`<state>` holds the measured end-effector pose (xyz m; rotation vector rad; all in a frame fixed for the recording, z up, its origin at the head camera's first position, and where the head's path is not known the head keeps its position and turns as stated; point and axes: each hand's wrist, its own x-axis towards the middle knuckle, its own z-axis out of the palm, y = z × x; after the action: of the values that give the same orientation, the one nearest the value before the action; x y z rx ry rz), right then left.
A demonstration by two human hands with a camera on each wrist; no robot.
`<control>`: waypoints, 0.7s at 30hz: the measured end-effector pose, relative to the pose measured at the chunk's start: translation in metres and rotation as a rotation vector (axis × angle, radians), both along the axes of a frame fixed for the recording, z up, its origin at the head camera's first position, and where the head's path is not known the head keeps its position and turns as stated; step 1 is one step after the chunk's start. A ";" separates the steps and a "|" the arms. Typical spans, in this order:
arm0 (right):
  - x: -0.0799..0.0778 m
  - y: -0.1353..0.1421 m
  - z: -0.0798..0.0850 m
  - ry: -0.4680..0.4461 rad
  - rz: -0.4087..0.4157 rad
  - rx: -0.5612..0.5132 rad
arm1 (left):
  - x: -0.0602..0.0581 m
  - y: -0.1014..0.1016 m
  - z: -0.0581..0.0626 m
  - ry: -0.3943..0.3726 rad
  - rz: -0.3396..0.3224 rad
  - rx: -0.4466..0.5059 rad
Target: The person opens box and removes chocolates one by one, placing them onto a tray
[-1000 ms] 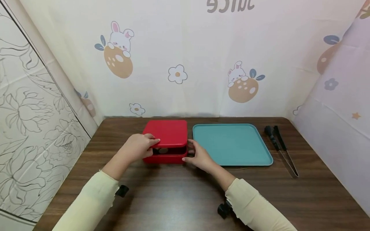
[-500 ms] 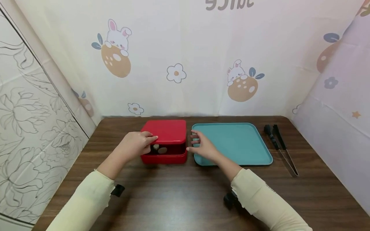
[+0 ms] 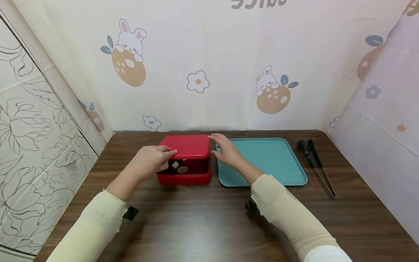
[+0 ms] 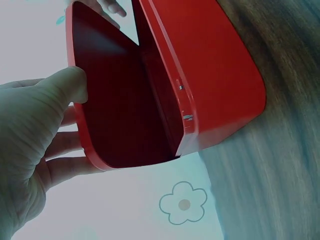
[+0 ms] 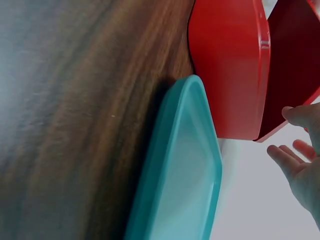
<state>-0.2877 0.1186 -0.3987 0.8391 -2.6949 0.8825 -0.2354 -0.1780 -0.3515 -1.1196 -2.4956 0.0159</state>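
Observation:
A red hinged box (image 3: 183, 179) sits on the table with its lid (image 3: 188, 143) tilted up at the front. My left hand (image 3: 147, 160) grips the lid's left front edge. In the left wrist view, the left thumb lies against the lid's inner side (image 4: 115, 100) and the fingers are behind it. Two small pale things, one blocky (image 3: 175, 165) and one oval (image 3: 182, 170), show in the dark gap; their kind is unclear. Beside the lid's right edge my right hand (image 3: 229, 151) is held with its fingers spread, gripping nothing. It appears close to the lid (image 5: 295, 55) in the right wrist view.
Right of the box lies a teal tray (image 3: 265, 160), partly behind my right hand. Farther right, tongs with black handles (image 3: 306, 156) lie on the wooden table (image 3: 203, 225). A patterned cloth (image 3: 222, 47) hangs behind the table's back edge.
The left hand has lifted the lid's front edge higher, widening the gap. My right hand let go of the box's right side, drew away, then moved up beside the lid.

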 end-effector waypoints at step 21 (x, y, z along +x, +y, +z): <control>-0.036 -0.020 0.006 0.360 0.103 0.091 | -0.012 -0.011 0.013 0.048 -0.009 0.140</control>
<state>-0.3239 0.0989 -0.3932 1.0511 -2.4094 0.5646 -0.2469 -0.1891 -0.3383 -1.0598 -2.4084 -0.1312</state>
